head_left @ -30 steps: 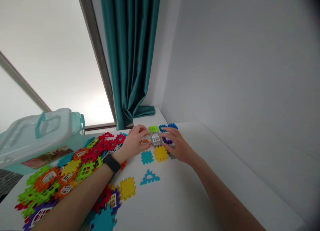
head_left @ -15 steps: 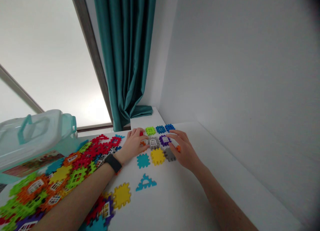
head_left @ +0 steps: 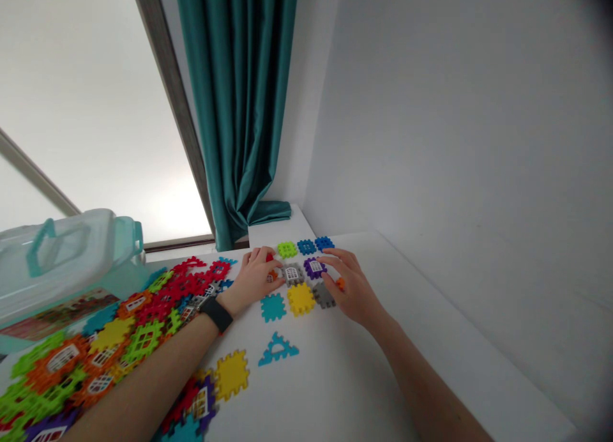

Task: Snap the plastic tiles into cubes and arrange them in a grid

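Interlocking plastic building tiles lie in rows on the white table. My left hand (head_left: pixel 256 276), a dark band at its wrist, rests at the left side of the rows. Its parted fingers partly cover a red tile (head_left: pixel 269 257) and an orange tile (head_left: pixel 272 276), beside a grey window tile (head_left: pixel 292 274). On the other side, my right hand (head_left: pixel 352 283) has its fingers apart, the tips at the right edge of a purple window tile (head_left: pixel 314 267). A grey tile (head_left: pixel 324 295) is near its thumb, and an orange tile (head_left: pixel 340 283) is partly hidden behind it.
Green (head_left: pixel 287 249) and blue tiles (head_left: pixel 306 246) form the back row. Nearer are a yellow tile (head_left: pixel 301 299), a turquoise tile (head_left: pixel 273 308) and a turquoise triangular piece (head_left: pixel 278 349). A mixed tile heap (head_left: pixel 143 336) and lidded box (head_left: pixel 71 263) occupy the left. A wall (head_left: pixel 454 174) stands right.
The whole view has shifted slightly. Both hands keep nearly the same pose at the tile rows, and no tile has visibly moved relative to the others.
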`<state>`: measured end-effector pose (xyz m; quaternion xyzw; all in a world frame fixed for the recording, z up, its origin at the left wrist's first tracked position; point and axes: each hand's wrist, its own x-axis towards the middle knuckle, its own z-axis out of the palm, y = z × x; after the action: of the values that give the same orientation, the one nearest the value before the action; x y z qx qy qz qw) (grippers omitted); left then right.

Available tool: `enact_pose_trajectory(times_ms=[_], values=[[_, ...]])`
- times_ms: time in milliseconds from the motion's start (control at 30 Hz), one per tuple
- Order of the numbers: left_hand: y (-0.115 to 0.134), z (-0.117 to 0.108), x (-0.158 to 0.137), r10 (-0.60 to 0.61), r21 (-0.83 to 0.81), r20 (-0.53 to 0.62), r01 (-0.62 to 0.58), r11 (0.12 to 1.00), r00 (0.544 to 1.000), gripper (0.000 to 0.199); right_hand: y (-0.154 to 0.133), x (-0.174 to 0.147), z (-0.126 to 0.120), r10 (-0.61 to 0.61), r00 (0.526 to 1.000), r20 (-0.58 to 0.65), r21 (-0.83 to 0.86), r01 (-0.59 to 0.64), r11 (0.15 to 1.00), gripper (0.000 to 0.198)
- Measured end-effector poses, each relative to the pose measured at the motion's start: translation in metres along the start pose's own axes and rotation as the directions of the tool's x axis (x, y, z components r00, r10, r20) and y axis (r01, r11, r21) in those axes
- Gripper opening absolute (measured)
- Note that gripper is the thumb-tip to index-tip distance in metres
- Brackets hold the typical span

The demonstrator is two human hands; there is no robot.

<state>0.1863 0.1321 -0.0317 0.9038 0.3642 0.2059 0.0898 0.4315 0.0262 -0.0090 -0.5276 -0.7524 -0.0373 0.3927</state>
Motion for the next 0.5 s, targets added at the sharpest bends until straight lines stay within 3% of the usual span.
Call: enact_pose_trajectory(times_ms=[500], values=[[0.0058, 0.0017, -0.001, -0.037, -0.019, -0.009, 0.037, 0.999, 0.999, 0.026, -0.0023, 0.0003, -0.0011, 0.005, 1.0, -0.009, 0.005, -0.005, 1.0, 0.029]])
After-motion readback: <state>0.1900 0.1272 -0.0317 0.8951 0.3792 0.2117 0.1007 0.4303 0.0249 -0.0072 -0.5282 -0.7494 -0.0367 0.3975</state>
